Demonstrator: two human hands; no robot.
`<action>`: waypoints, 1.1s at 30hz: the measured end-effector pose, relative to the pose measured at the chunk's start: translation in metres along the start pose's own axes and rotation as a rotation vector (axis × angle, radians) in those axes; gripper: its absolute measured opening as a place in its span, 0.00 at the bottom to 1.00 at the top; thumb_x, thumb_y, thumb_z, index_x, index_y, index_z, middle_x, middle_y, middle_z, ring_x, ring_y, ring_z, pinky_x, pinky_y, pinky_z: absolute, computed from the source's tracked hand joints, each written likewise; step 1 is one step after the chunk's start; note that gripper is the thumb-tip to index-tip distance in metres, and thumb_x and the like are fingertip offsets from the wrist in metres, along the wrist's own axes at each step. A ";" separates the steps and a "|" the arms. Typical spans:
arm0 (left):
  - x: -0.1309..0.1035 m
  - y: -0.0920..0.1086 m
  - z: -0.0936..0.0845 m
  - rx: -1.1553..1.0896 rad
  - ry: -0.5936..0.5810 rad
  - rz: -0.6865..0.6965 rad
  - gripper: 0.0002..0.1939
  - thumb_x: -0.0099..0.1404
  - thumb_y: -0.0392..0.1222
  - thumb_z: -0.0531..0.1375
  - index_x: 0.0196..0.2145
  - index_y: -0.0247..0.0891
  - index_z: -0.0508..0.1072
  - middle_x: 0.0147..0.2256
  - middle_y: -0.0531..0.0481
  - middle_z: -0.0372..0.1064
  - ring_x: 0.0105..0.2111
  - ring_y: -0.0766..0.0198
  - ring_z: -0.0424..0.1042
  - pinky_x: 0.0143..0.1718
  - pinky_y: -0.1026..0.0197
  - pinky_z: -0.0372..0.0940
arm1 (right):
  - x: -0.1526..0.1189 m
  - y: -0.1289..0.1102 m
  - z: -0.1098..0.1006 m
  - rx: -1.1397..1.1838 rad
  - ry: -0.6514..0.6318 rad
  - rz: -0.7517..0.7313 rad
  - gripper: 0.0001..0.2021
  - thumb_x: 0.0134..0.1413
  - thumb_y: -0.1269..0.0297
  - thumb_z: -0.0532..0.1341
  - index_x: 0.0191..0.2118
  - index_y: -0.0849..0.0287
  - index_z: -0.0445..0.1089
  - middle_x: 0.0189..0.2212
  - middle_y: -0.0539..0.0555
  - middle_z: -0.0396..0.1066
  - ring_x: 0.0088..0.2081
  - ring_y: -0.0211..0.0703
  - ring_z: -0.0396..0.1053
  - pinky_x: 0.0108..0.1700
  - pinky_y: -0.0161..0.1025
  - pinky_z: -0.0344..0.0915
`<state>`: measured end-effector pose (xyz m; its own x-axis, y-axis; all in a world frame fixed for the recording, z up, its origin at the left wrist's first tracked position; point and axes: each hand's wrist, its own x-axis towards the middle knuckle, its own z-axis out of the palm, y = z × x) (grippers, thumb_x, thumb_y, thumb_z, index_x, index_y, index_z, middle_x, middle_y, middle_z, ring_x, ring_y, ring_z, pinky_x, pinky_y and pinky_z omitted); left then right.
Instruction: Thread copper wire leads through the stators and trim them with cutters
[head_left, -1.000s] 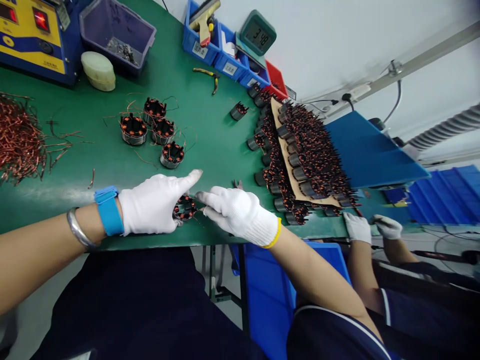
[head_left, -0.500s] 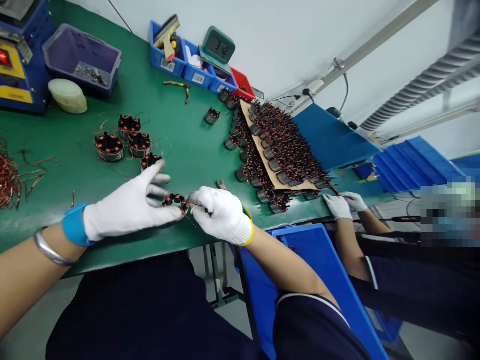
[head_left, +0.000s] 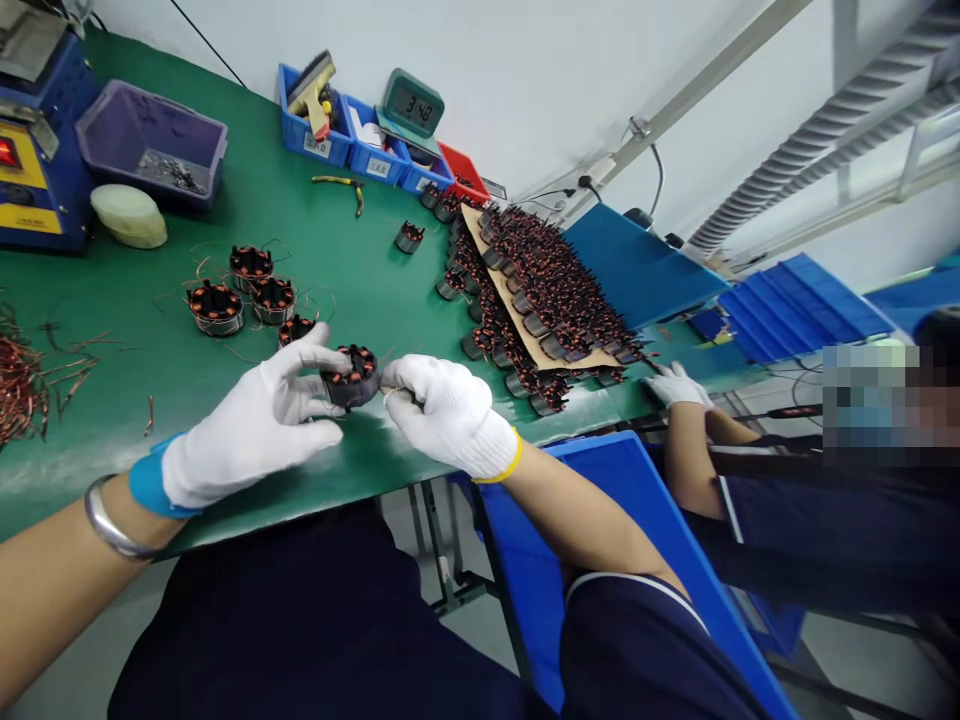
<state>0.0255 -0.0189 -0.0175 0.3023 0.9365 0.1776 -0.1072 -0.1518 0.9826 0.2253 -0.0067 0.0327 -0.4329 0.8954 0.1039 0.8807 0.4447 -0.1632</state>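
A wound motor stator (head_left: 355, 385), a dark ring with copper coils, is tilted above the green table near its front edge. My left hand (head_left: 259, 420), in a white glove, supports it from the left with the index and middle fingers; the thumb stands away from it. On the other side, my gloved right hand (head_left: 442, 408) pinches a thin wire close to the stator's right edge; the fingers partly hide the wire. Just beyond my left fingertips is another stator (head_left: 295, 330), partly covered. Several more stators (head_left: 215, 306) with loose wire ends sit behind it.
Rows of stators (head_left: 547, 275) fill the right side, some on cardboard. Wire scraps (head_left: 21, 380) lie at far left. A purple bin (head_left: 154, 140), pliers (head_left: 339, 181) and blue tool boxes (head_left: 315, 140) stand at the back. A co-worker's gloved hand (head_left: 679, 388) is at right.
The stator has been raised and turned, so its dark outer side now shows. My left thumb has come away from it. My right hand stays pinched beside it; the view has shifted slightly.
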 end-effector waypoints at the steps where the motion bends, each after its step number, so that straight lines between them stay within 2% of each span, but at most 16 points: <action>1: -0.003 0.002 0.000 0.110 0.023 0.077 0.23 0.50 0.43 0.68 0.43 0.37 0.68 0.65 0.33 0.47 0.51 0.44 0.70 0.45 0.45 0.72 | 0.002 0.000 -0.002 0.081 -0.030 0.015 0.10 0.55 0.64 0.54 0.37 0.55 0.73 0.34 0.50 0.75 0.32 0.40 0.69 0.33 0.35 0.57; 3: -0.007 0.003 0.000 0.328 0.056 0.275 0.21 0.49 0.41 0.69 0.41 0.38 0.70 0.68 0.36 0.39 0.58 0.41 0.61 0.53 0.42 0.65 | 0.007 0.001 -0.007 0.245 -0.129 0.036 0.10 0.54 0.65 0.54 0.35 0.58 0.72 0.28 0.49 0.73 0.29 0.37 0.67 0.30 0.34 0.57; 5: -0.011 0.003 0.001 0.491 0.029 0.531 0.18 0.48 0.39 0.69 0.38 0.39 0.71 0.68 0.40 0.37 0.61 0.42 0.58 0.55 0.43 0.64 | 0.012 0.002 -0.012 0.374 -0.222 0.054 0.10 0.52 0.67 0.54 0.33 0.60 0.72 0.23 0.48 0.69 0.26 0.35 0.64 0.27 0.32 0.55; 8: -0.012 0.000 0.003 0.619 -0.051 0.841 0.11 0.48 0.38 0.69 0.25 0.40 0.68 0.63 0.43 0.56 0.54 0.49 0.68 0.49 0.48 0.69 | 0.014 0.001 -0.018 0.447 -0.216 0.070 0.08 0.50 0.68 0.55 0.31 0.62 0.71 0.22 0.47 0.68 0.25 0.35 0.63 0.26 0.32 0.54; 10: -0.011 0.000 0.005 0.645 0.077 0.830 0.16 0.48 0.37 0.68 0.19 0.39 0.62 0.53 0.43 0.68 0.49 0.52 0.71 0.49 0.48 0.69 | 0.012 -0.001 -0.020 0.433 -0.150 0.060 0.08 0.50 0.67 0.55 0.32 0.62 0.71 0.24 0.48 0.70 0.26 0.35 0.64 0.27 0.32 0.56; 12: -0.008 0.002 0.005 0.502 0.323 0.573 0.14 0.50 0.39 0.68 0.21 0.39 0.63 0.47 0.44 0.72 0.47 0.53 0.72 0.49 0.47 0.69 | 0.009 -0.003 -0.021 0.406 -0.080 0.036 0.08 0.52 0.67 0.55 0.33 0.61 0.71 0.26 0.49 0.72 0.27 0.35 0.66 0.30 0.32 0.58; 13: -0.005 0.003 0.005 0.359 0.390 0.369 0.12 0.53 0.43 0.66 0.24 0.39 0.65 0.44 0.44 0.72 0.45 0.53 0.73 0.47 0.47 0.70 | 0.007 -0.004 -0.020 0.391 -0.052 0.025 0.08 0.52 0.67 0.55 0.33 0.61 0.71 0.27 0.50 0.72 0.28 0.35 0.66 0.31 0.32 0.59; 14: -0.002 0.005 0.005 0.188 0.368 0.136 0.12 0.56 0.49 0.63 0.28 0.38 0.68 0.41 0.43 0.73 0.42 0.53 0.74 0.43 0.47 0.72 | 0.006 -0.005 -0.020 0.377 -0.026 0.018 0.08 0.52 0.68 0.55 0.33 0.61 0.71 0.28 0.50 0.73 0.28 0.35 0.67 0.32 0.32 0.60; 17: 0.007 0.009 0.000 -0.276 -0.064 -0.519 0.25 0.61 0.62 0.52 0.35 0.34 0.70 0.31 0.42 0.72 0.28 0.54 0.75 0.25 0.53 0.72 | 0.006 -0.007 -0.018 0.337 -0.005 -0.018 0.08 0.52 0.68 0.55 0.34 0.59 0.72 0.30 0.50 0.74 0.30 0.36 0.69 0.34 0.32 0.62; 19: 0.010 0.011 -0.003 -0.424 -0.216 -0.684 0.25 0.61 0.61 0.54 0.38 0.33 0.70 0.27 0.44 0.71 0.21 0.59 0.72 0.18 0.59 0.68 | 0.006 -0.009 -0.017 0.254 -0.002 -0.029 0.09 0.52 0.67 0.55 0.34 0.58 0.72 0.31 0.50 0.75 0.31 0.38 0.70 0.34 0.33 0.62; 21: 0.009 0.013 -0.004 -0.448 -0.154 -0.606 0.21 0.57 0.52 0.62 0.44 0.36 0.68 0.31 0.46 0.72 0.23 0.62 0.73 0.18 0.64 0.66 | 0.007 -0.011 -0.016 0.146 0.013 -0.007 0.09 0.52 0.66 0.56 0.35 0.57 0.73 0.32 0.51 0.75 0.33 0.40 0.71 0.34 0.35 0.62; 24: 0.004 0.015 -0.003 -0.347 -0.012 -0.352 0.27 0.51 0.43 0.69 0.48 0.42 0.67 0.48 0.44 0.70 0.38 0.57 0.75 0.33 0.58 0.73 | 0.008 -0.011 -0.014 0.068 0.042 0.057 0.09 0.51 0.66 0.56 0.36 0.57 0.73 0.33 0.52 0.76 0.34 0.42 0.71 0.36 0.36 0.62; 27: -0.006 0.016 0.003 -0.090 0.132 -0.079 0.16 0.49 0.44 0.70 0.35 0.39 0.73 0.60 0.41 0.59 0.52 0.48 0.69 0.51 0.47 0.67 | 0.010 -0.011 -0.015 0.153 0.036 0.065 0.09 0.51 0.67 0.56 0.35 0.58 0.73 0.31 0.51 0.75 0.32 0.40 0.71 0.34 0.34 0.62; 29: -0.011 0.017 0.006 0.097 0.212 0.107 0.12 0.52 0.44 0.68 0.21 0.38 0.69 0.60 0.44 0.59 0.52 0.48 0.69 0.54 0.45 0.65 | 0.010 -0.012 -0.018 0.216 0.020 0.038 0.09 0.51 0.68 0.55 0.35 0.58 0.72 0.30 0.50 0.75 0.31 0.39 0.71 0.33 0.33 0.63; 31: -0.013 0.017 0.008 0.154 0.345 0.220 0.22 0.56 0.44 0.65 0.15 0.38 0.58 0.56 0.47 0.65 0.48 0.52 0.71 0.52 0.45 0.68 | 0.010 -0.016 -0.022 0.195 0.010 0.014 0.09 0.52 0.68 0.55 0.35 0.58 0.73 0.32 0.51 0.76 0.33 0.39 0.72 0.35 0.34 0.63; 33: -0.008 0.015 0.007 0.065 0.507 0.164 0.22 0.58 0.47 0.64 0.17 0.38 0.56 0.51 0.49 0.69 0.44 0.55 0.73 0.47 0.47 0.71 | 0.010 -0.022 -0.025 0.089 0.005 0.016 0.10 0.51 0.66 0.55 0.36 0.57 0.73 0.34 0.52 0.76 0.35 0.42 0.72 0.37 0.36 0.64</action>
<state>0.0284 -0.0313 -0.0042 -0.2107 0.9315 0.2966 -0.0508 -0.3135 0.9482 0.2065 -0.0083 0.0618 -0.4176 0.9025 0.1054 0.8669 0.4305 -0.2514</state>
